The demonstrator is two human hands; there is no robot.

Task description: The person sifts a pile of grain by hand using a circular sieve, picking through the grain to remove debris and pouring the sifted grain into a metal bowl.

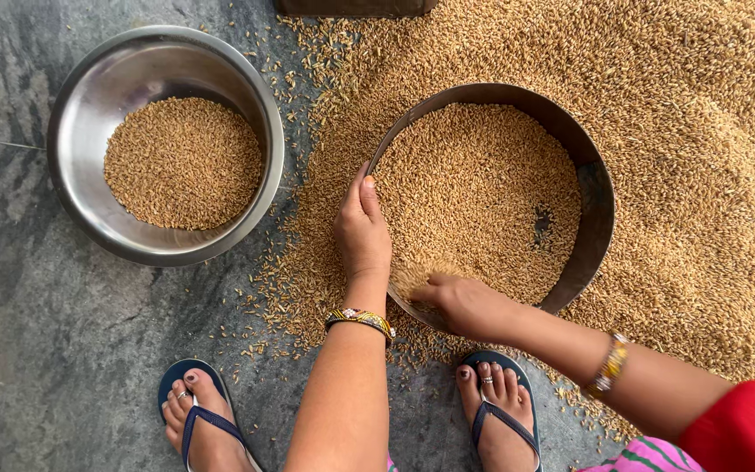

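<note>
A round metal sieve (600, 218) lies on the floor, filled with brown grain (482, 183). My left hand (362, 229) grips its left rim, thumb inside against the grain. My right hand (463, 303) is curled over the near rim, its fingertips pushed into a small mound of grain. Both wrists carry bangles.
A steel bowl (72, 105), partly filled with grain, stands on the grey stone floor (45, 350) to the left. A large loose grain heap (701, 131) spreads under and right of the sieve. My feet in blue sandals (203, 419) are near the bottom edge. A dark object (351, 7) sits at top.
</note>
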